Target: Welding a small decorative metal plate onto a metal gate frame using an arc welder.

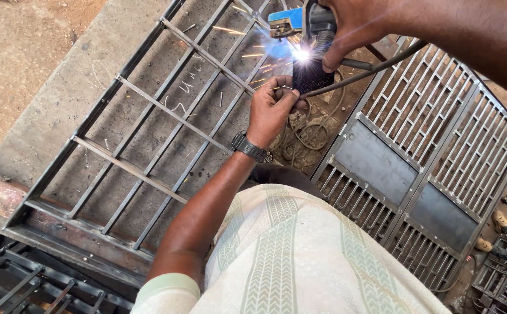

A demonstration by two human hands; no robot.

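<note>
In the head view, the right hand (352,26) is closed around a welding electrode holder (300,22) with a blue clamp head, held at the top of the picture. The holder's long axis runs roughly sideways, its blue head pointing away from the right hand toward the left, and a bright arc (301,55) with flying sparks burns just below it. A dark cable (369,72) leaves the holder and slants down under the right hand toward the left hand.

The left hand (272,107), with a wristwatch (250,148) on its wrist, sits just below the arc and grips a small dark glass plate (311,77) between thumb and fingers, held up between the camera and the weld. The two hands are apart but near each other, the left below the right.

Under and to the left of both hands lies a steel grille frame (149,134), its long bars running diagonally from near the person's body up toward the arc, with shorter cross bars over them. It rests on a grey slab-like table (61,99).

To the right of the hands, well below the right forearm, a finished metal gate (427,168) with slatted panels and two flat plates lies on the ground. Coiled wire (308,136) lies between the gate and the left wrist. The person's pale patterned shirt (300,256) fills the bottom.
</note>
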